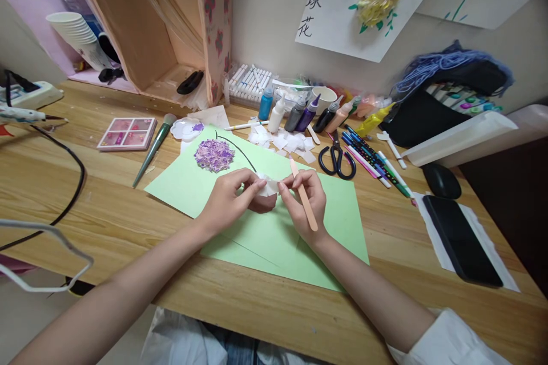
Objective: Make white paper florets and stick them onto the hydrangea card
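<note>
My left hand pinches the left side of a small white paper piece above the green sheet. The right edge of that piece is between the fingertips of my right hand, which also holds a wooden stick slanting across its fingers. Just beneath the white piece, a brown shape shows on the sheet. To the upper left, a round purple flower cluster lies on the green sheet, and a dark curved line runs from near it towards my left hand.
Behind the sheet are torn white paper bits, glue bottles and black scissors. Pens and a phone lie on the right. At left are a green brush, a pink palette and a black cable.
</note>
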Demonstrator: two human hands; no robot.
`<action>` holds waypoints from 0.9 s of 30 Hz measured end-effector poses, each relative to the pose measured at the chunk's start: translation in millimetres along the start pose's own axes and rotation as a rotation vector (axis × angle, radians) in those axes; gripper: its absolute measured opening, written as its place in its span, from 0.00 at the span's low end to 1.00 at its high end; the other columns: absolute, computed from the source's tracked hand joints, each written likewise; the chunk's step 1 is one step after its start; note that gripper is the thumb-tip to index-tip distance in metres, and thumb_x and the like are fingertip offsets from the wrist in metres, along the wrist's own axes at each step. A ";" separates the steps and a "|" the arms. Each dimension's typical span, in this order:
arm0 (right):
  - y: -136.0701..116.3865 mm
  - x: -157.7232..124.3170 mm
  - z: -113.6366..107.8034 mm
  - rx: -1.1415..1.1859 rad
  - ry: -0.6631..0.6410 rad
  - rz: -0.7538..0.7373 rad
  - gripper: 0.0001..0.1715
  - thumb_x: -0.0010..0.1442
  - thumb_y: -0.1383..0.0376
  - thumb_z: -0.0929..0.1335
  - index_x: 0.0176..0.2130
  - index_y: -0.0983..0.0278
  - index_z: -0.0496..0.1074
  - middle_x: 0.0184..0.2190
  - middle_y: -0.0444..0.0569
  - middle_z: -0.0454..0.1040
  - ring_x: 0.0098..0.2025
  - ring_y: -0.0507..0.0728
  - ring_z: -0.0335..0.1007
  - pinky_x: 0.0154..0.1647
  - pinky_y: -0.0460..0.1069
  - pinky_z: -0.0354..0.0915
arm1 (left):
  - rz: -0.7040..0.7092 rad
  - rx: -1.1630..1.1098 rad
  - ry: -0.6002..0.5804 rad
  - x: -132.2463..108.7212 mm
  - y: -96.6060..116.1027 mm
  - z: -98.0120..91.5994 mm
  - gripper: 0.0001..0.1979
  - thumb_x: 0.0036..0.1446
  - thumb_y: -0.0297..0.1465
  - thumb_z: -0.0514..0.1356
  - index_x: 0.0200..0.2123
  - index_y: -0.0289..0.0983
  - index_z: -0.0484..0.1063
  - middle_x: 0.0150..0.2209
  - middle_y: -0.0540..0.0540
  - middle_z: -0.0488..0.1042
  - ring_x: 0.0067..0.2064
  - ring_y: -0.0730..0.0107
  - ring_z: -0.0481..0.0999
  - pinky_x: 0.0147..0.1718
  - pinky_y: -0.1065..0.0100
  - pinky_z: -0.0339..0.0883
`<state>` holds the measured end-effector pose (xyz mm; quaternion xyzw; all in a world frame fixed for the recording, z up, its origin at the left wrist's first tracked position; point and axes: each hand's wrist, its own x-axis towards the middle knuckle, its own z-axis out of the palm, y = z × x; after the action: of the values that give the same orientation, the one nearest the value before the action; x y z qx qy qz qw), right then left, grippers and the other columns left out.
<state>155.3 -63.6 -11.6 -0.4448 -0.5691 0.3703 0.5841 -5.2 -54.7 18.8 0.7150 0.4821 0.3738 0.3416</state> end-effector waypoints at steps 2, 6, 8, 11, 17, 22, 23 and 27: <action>0.5 1.0 -0.3 0.016 0.014 0.025 0.13 0.54 0.65 0.68 0.31 0.60 0.56 0.27 0.42 0.67 0.30 0.52 0.66 0.32 0.49 0.64 | -0.030 -0.023 0.013 0.5 -1.0 -0.7 0.13 0.58 0.36 0.53 0.25 0.36 0.69 0.26 0.50 0.71 0.29 0.73 0.67 0.31 0.71 0.59; 7.2 7.7 -4.2 0.046 0.088 0.070 0.14 0.53 0.64 0.68 0.31 0.60 0.56 0.27 0.41 0.66 0.29 0.51 0.65 0.31 0.48 0.64 | -0.063 -0.058 0.036 1.7 -3.6 -1.5 0.13 0.57 0.37 0.53 0.26 0.36 0.70 0.27 0.49 0.72 0.29 0.73 0.67 0.28 0.71 0.58; 13.2 14.2 -8.6 0.021 0.141 0.092 0.14 0.53 0.63 0.68 0.31 0.60 0.56 0.27 0.41 0.65 0.29 0.51 0.65 0.32 0.48 0.64 | -0.074 -0.066 0.050 2.2 -4.2 -1.7 0.13 0.57 0.38 0.54 0.26 0.36 0.71 0.26 0.49 0.72 0.28 0.73 0.67 0.27 0.72 0.57; 19.0 24.0 -15.7 -0.091 0.252 0.065 0.14 0.53 0.63 0.69 0.33 0.60 0.57 0.33 0.45 0.68 0.36 0.53 0.68 0.38 0.50 0.66 | -0.090 -0.086 0.045 2.4 -3.2 -2.2 0.14 0.55 0.39 0.56 0.25 0.36 0.71 0.25 0.49 0.73 0.28 0.72 0.68 0.28 0.71 0.59; 4.1 14.8 -13.0 -0.071 -0.019 -0.127 0.11 0.54 0.65 0.69 0.33 0.60 0.60 0.39 0.48 0.72 0.45 0.56 0.69 0.48 0.56 0.64 | -0.065 -0.070 -0.090 -0.3 -2.7 -3.0 0.13 0.52 0.39 0.60 0.23 0.35 0.72 0.24 0.48 0.74 0.27 0.73 0.68 0.28 0.71 0.61; 0.0 -3.5 -6.6 -0.021 -0.266 -0.014 0.11 0.53 0.66 0.69 0.29 0.61 0.60 0.30 0.46 0.73 0.34 0.55 0.73 0.36 0.53 0.69 | -0.021 -0.013 -0.224 -2.7 -7.0 -5.1 0.10 0.51 0.37 0.61 0.26 0.37 0.75 0.24 0.50 0.74 0.24 0.75 0.67 0.24 0.74 0.57; 0.8 -4.5 -6.6 -0.019 -0.261 -0.011 0.11 0.53 0.66 0.69 0.28 0.61 0.60 0.29 0.46 0.73 0.32 0.55 0.73 0.35 0.52 0.69 | 0.000 0.005 -0.240 -2.8 -7.2 -5.7 0.09 0.51 0.37 0.61 0.26 0.37 0.75 0.24 0.50 0.74 0.24 0.75 0.67 0.24 0.74 0.57; 3.2 -3.5 -7.4 -0.021 -0.246 -0.004 0.11 0.53 0.67 0.69 0.28 0.61 0.60 0.29 0.46 0.74 0.31 0.54 0.72 0.34 0.51 0.68 | 0.034 0.028 -0.281 -2.8 -5.4 -8.3 0.07 0.53 0.33 0.60 0.28 0.39 0.76 0.27 0.49 0.76 0.27 0.74 0.70 0.27 0.73 0.59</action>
<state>162.7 -66.5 -15.5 -0.4010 -0.6410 0.4150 0.5060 -15.5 -54.7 17.7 0.7731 0.4226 0.2690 0.3891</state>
